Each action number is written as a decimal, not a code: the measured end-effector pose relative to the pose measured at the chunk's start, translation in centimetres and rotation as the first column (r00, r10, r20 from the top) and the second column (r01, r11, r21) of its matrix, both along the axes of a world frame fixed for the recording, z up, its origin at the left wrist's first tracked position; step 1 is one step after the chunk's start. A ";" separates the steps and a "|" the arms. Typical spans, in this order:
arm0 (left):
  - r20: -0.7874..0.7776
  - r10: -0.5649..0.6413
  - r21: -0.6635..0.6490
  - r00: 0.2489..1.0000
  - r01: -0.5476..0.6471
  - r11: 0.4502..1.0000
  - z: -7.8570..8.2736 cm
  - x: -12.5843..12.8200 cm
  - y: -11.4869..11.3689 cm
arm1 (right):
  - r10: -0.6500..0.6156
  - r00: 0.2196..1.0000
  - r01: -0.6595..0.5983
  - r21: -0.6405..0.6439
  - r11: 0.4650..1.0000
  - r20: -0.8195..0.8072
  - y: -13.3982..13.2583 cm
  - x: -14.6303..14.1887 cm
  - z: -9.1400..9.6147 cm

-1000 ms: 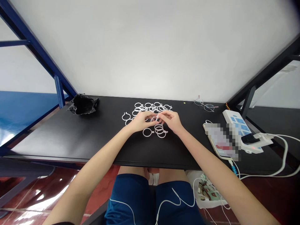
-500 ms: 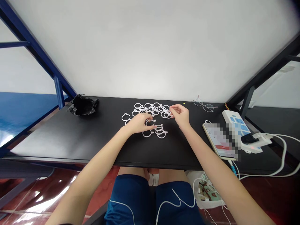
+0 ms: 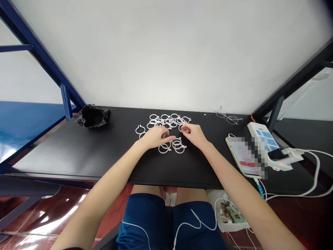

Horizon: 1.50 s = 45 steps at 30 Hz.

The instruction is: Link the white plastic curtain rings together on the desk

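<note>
Several white curtain rings (image 3: 154,117), each with a small tab, lie in a loose heap on the black tabletop (image 3: 109,152). Closer to me is a small group of overlapping rings (image 3: 179,148), just beyond my left thumb. My left hand (image 3: 156,137) rests over the left part of the rings, thumb stretched out from the curled fingers, nothing visible in its grasp. With thumb and fingertips together, my right hand (image 3: 195,134) pinches a white curtain ring (image 3: 180,128) at the right side of the heap. The fingers partly hide that ring.
A crumpled black plastic bag (image 3: 93,117) sits at the back left. Eyeglasses (image 3: 231,119) lie at the back right. Nearer on the right are a phone (image 3: 244,156) on a cable and a white power strip (image 3: 265,135) with a plugged-in charger. The wall borders the table's back.
My right hand has moved left and toward me, with a ring at its fingertips. The ring between my left thumb and fingers has dropped to the nearer group, and that thumb is extended.
</note>
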<state>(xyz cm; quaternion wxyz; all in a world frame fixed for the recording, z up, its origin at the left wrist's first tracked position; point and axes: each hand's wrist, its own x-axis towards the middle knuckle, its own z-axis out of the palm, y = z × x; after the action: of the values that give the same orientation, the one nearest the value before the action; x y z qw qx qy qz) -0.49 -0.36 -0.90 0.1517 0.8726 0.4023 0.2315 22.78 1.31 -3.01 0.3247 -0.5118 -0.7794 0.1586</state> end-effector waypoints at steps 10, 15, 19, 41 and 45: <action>0.235 0.108 0.013 0.966 -0.114 0.993 -0.4 0.0 0.5 | 0.107 0.994 -0.101 0.160 0.982 -0.026 -0.9 -0.5 1.0; 0.530 0.240 -0.522 0.814 0.090 0.848 -0.4 0.5 0.7 | 0.278 0.959 -0.239 0.362 0.901 -0.058 -2.5 -2.8 1.6; 0.619 0.295 -0.621 0.728 0.223 0.752 0.0 0.2 0.8 | 0.337 0.937 -0.288 0.337 0.897 -0.097 -3.2 -3.8 1.4; 0.659 0.097 -0.535 0.746 0.374 0.757 -0.3 0.8 0.1 | -0.174 0.618 -0.274 -0.418 0.866 -0.767 -2.1 -3.2 2.3; 0.647 0.167 -0.447 0.744 0.192 0.874 -0.2 0.9 0.0 | -0.161 0.608 -0.241 -0.375 0.895 -0.777 -2.2 -3.4 2.2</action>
<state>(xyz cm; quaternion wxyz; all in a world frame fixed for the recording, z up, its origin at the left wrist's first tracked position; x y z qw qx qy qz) 0.45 -0.34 -1.09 0.5010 0.6668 0.3597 0.4184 19.38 -0.92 -0.81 0.5061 -0.4297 -0.5080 0.5488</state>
